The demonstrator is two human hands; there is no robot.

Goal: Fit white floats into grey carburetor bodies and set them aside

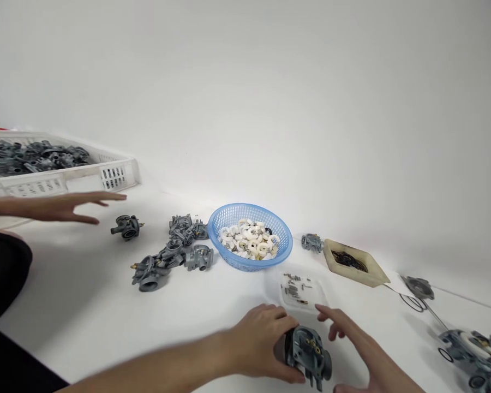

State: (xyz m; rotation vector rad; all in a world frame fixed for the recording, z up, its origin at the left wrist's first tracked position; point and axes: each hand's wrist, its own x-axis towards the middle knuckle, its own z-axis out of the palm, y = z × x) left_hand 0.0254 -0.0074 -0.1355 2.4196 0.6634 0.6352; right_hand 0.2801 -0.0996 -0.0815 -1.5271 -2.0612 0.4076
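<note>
A grey metal carburetor body (pixel 310 355) with brass parts in its open top is at the bottom centre. My left hand (pixel 264 341) is wrapped round its left side. To its right, my right hand (pixel 358 346) has its fingers apart and holds nothing. Just beyond the two hands lies a clear shallow tray (pixel 319 295) with small metal pins and screws. Behind that tray stands a blue mesh basket (pixel 250 264) filled with white rings and small metal pieces.
Several carburetors (pixel 174 245) lie left of the basket. Another person's hand (pixel 61 208) reaches over the table near a single carburetor (pixel 127 227). A white crate (pixel 118 173) of parts stands far left. A beige tray (pixel 362 276) holds dark rings; more carburetors (pixel 472 352) lie right.
</note>
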